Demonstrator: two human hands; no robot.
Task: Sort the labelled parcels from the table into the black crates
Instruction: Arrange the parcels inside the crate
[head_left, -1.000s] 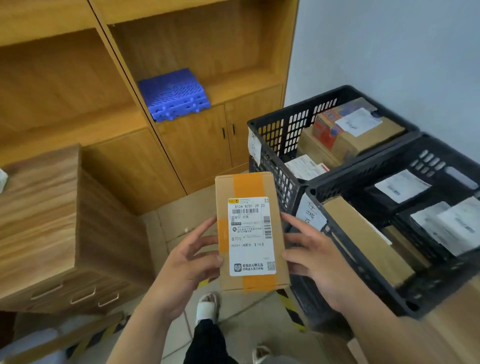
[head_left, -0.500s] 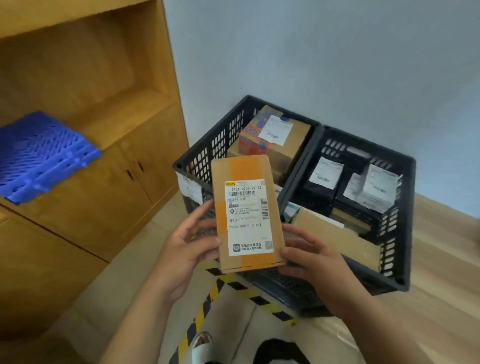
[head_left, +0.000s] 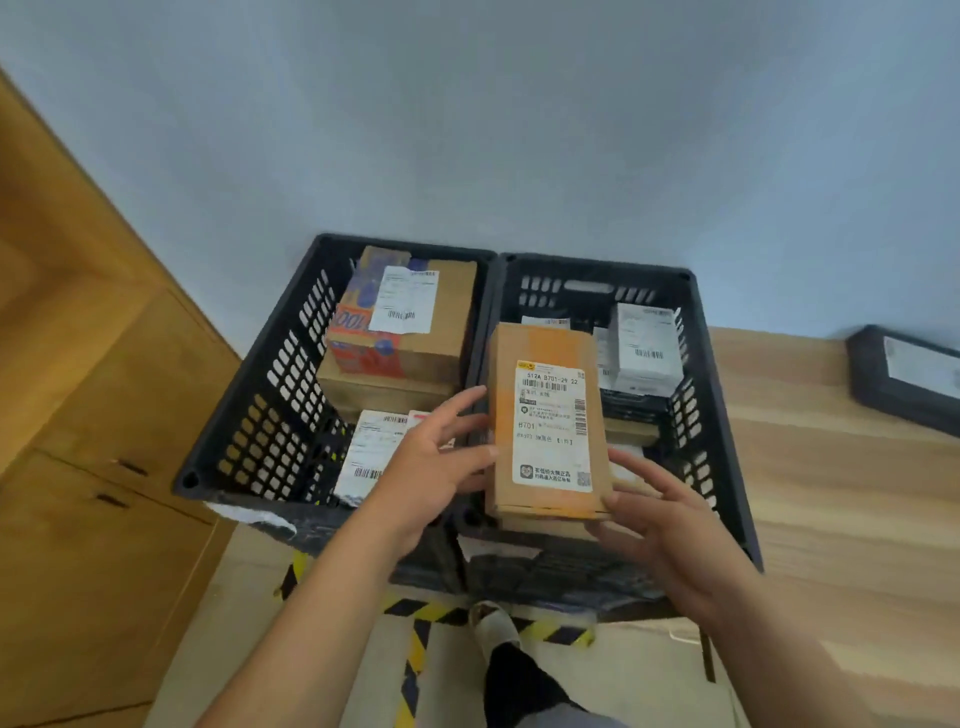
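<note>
I hold a brown cardboard parcel (head_left: 545, 415), white label facing me, over the near part of the right black crate (head_left: 724, 499). My left hand (head_left: 431, 467) grips its left edge. My right hand (head_left: 670, 525) holds its lower right corner, thumb on the front. Just beneath the parcel lies another cardboard parcel; I cannot tell whether the two touch. The left black crate (head_left: 260, 415) holds a large taped carton (head_left: 410, 332) and a white-labelled packet (head_left: 371, 452). White-labelled boxes (head_left: 644, 343) fill the back of the right crate.
Both crates stand side by side on a wooden table (head_left: 841, 499) against a pale wall. A black labelled parcel (head_left: 906, 376) lies on the table at far right. A wooden cabinet (head_left: 98, 467) stands to the left. Yellow-black tape (head_left: 415, 654) marks the floor by my foot.
My view has swung right from the cabinet to face the crates. The parcel, gripped in both hands, has moved from in front of the crates to above the right crate.
</note>
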